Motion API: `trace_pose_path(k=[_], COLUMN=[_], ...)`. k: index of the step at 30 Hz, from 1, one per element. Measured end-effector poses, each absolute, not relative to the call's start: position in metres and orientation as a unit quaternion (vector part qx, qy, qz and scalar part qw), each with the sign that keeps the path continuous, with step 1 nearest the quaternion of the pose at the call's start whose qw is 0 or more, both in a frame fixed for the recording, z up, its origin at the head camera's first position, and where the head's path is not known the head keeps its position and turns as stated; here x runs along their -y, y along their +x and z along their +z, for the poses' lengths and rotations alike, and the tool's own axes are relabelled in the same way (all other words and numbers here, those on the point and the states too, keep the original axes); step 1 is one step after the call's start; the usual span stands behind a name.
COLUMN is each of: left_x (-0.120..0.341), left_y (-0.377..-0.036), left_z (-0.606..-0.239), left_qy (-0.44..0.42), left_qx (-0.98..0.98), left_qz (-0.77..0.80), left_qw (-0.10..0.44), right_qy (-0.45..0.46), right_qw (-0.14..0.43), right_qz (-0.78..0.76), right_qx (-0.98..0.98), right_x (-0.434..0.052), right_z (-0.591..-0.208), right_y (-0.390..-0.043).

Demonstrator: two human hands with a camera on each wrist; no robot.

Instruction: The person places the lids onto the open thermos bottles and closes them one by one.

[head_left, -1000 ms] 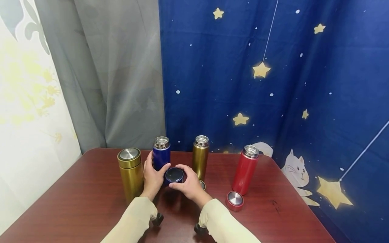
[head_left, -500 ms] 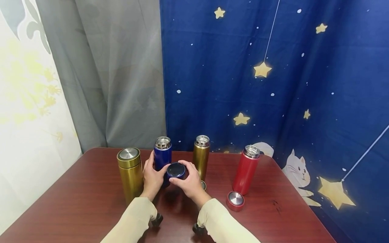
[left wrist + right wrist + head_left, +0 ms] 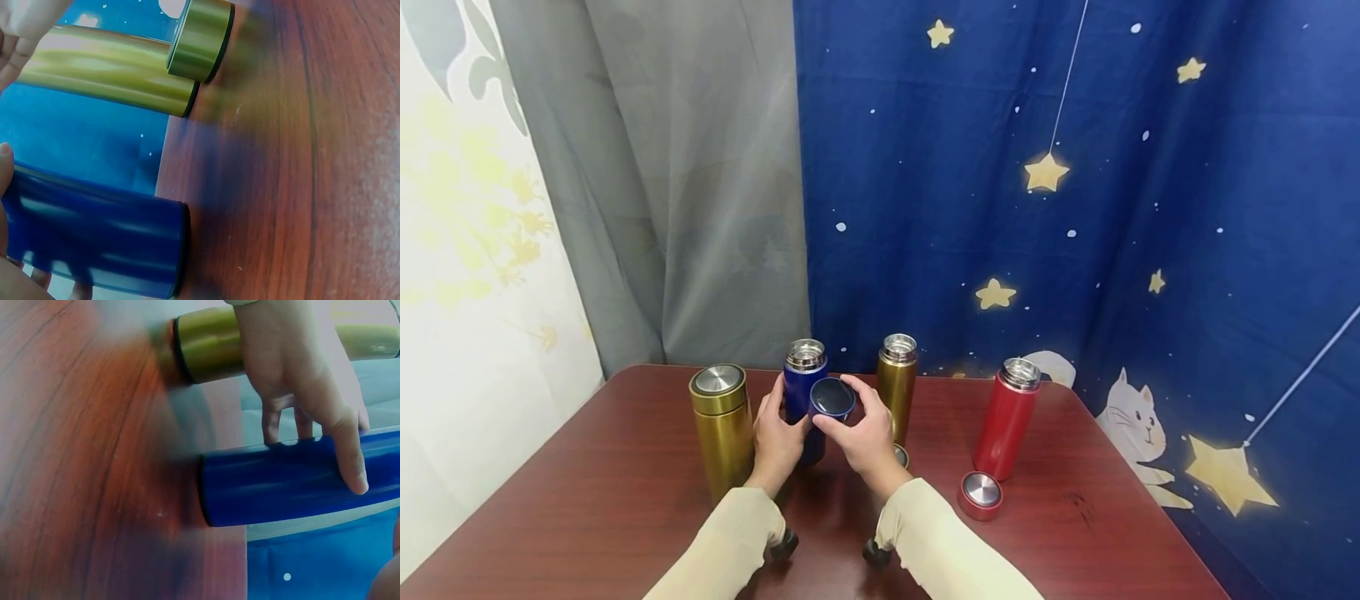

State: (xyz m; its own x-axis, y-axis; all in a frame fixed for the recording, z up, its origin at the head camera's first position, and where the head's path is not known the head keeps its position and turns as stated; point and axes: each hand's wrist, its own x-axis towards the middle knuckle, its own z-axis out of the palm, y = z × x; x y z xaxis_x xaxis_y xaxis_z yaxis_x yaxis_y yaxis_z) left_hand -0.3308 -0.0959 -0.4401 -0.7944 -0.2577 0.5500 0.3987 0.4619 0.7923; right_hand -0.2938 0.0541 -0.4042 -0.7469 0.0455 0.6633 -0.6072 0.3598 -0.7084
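Observation:
In the head view my left hand (image 3: 777, 437) grips an upright blue thermos bottle (image 3: 805, 382) whose steel mouth is uncovered. The left wrist view shows the bottle's blue lower body (image 3: 106, 231) standing upright, its base at the table. My right hand (image 3: 868, 435) pinches the blue lid (image 3: 832, 397) between thumb and fingers. That lid is tilted, its dark top facing me, and it overlaps the bottle's upper body just below the mouth. In the right wrist view the left thumb (image 3: 350, 459) lies across the bottle.
A lidded gold thermos (image 3: 724, 437) stands left of my left hand. Behind my right hand is an uncovered gold thermos (image 3: 897, 392), its lid (image 3: 901, 456) beside it. An uncovered red thermos (image 3: 1006, 425) and its lid (image 3: 980, 497) stand to the right on the dark red table (image 3: 1075, 550).
My right hand has raised the blue lid from beside the bottle's lower part to near its mouth, tilting it. The blue bottle has shifted slightly right in my left hand.

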Motion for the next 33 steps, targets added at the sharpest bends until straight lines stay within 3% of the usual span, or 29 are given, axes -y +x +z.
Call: trace_pose_path(k=[17, 27, 33], left_x=[0.096, 0.095, 0.095], left_y=[-0.329, -0.327, -0.324], left_z=[-0.444, -0.442, -0.441], left_qy=[-0.055, -0.066, -0.072], left_qx=[0.780, 0.785, 0.794], left_qz=[-0.541, -0.539, -0.541], left_qw=[0.308, 0.298, 0.268], right_qy=[0.179, 0.201, 0.193], right_qw=[0.298, 0.325, 0.322], right_qz=[0.605, 0.608, 0.612], right_qx=[0.716, 0.696, 0.697], right_x=[-0.050, -0.046, -0.048], right_z=[-0.397, -0.362, -0.380], right_y=[-0.296, -0.270, -0.293])
